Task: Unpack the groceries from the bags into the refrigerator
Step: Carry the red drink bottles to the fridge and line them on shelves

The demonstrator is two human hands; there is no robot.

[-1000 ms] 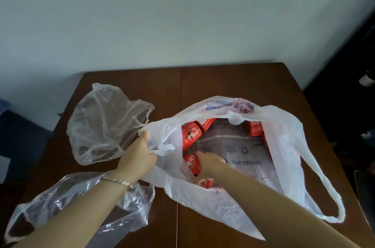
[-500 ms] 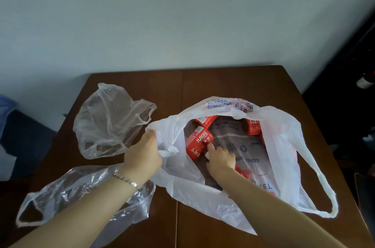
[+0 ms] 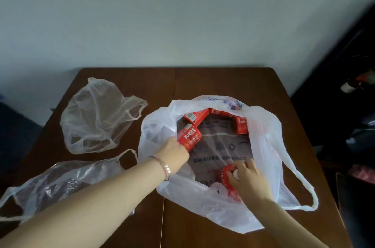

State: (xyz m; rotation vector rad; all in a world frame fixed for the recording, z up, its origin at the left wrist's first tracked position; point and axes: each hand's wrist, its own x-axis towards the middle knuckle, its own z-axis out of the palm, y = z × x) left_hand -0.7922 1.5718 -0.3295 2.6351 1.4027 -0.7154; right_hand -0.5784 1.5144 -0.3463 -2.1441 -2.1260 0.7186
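Brown wood makes up the bench [image 3: 223,85], which stands against a pale wall and carries three plastic bags. Biggest is the white bag [image 3: 267,146], lying right of the middle seam with its mouth spread wide and one loop handle trailing toward the near right corner. Printed lettering shows on its far rim and across its bottom.

Left of it sit two see-through bags. The far clear bag [image 3: 97,118] is puffed up and stands apart from the white one. The near clear bag [image 3: 60,182] lies flatter at the near left edge, partly under the left forearm.

Both arms reach into the white bag. The left grip [image 3: 172,156], with a thin bracelet [image 3: 165,168] at its wrist, is at the bag's left side, grasping the near end of a red juice carton [image 3: 189,139] that lies tilted with its "JUICE" label up. The right grip [image 3: 249,178] is near the bag's front, fingers curled over a red capped carton [image 3: 224,174], whose white cap shows between them.

More red cartons lie along the bag's far side: one [image 3: 195,117] just behind the juice carton and another [image 3: 241,125] at the far right.
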